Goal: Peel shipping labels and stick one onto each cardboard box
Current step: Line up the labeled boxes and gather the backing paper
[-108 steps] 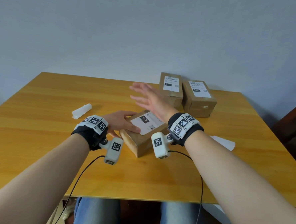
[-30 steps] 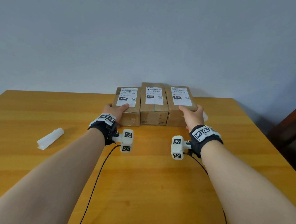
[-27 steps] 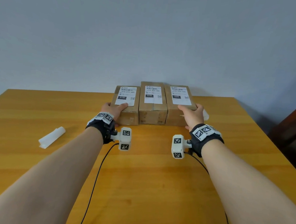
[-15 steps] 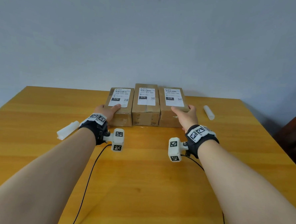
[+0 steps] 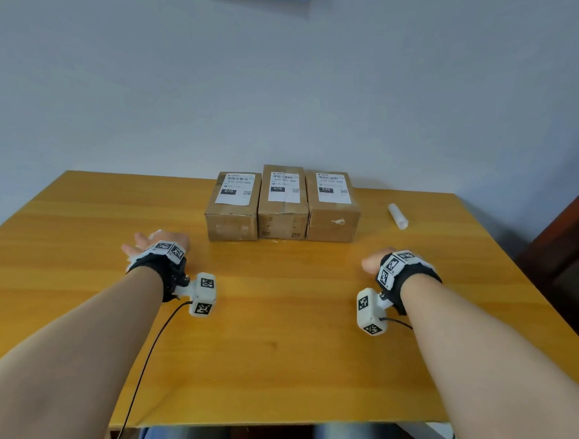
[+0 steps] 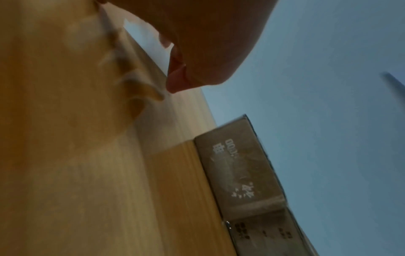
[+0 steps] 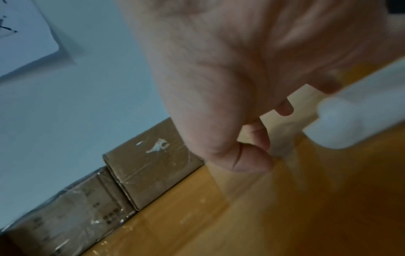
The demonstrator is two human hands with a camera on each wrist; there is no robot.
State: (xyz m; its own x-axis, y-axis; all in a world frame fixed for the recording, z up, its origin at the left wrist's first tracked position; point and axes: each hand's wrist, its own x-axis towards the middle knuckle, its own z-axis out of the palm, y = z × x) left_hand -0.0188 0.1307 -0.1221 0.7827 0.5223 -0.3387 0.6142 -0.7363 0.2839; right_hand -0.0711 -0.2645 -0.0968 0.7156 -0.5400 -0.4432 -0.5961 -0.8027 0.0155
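Note:
Three cardboard boxes stand side by side at the back of the table: left box (image 5: 231,212), middle box (image 5: 283,205), right box (image 5: 332,210). Each carries a white shipping label on top, such as the left label (image 5: 237,188). My left hand (image 5: 144,244) lies low over the table in front of the left box, fingers spread, and covers a white rolled backing paper (image 5: 130,262); whether it touches the roll I cannot tell. My right hand (image 5: 372,261) hovers in front of the right box (image 7: 153,166) with loosely curled fingers (image 7: 258,135), holding nothing.
A second white paper roll (image 5: 397,216) lies to the right of the boxes and shows blurred in the right wrist view (image 7: 361,112). The wooden table (image 5: 274,337) ends at the wall behind the boxes. Cables trail from both wrist cameras.
Both hands have let go of the outer boxes and drawn back toward me. The left hand now lies over the left paper roll. The boxes stay in their row.

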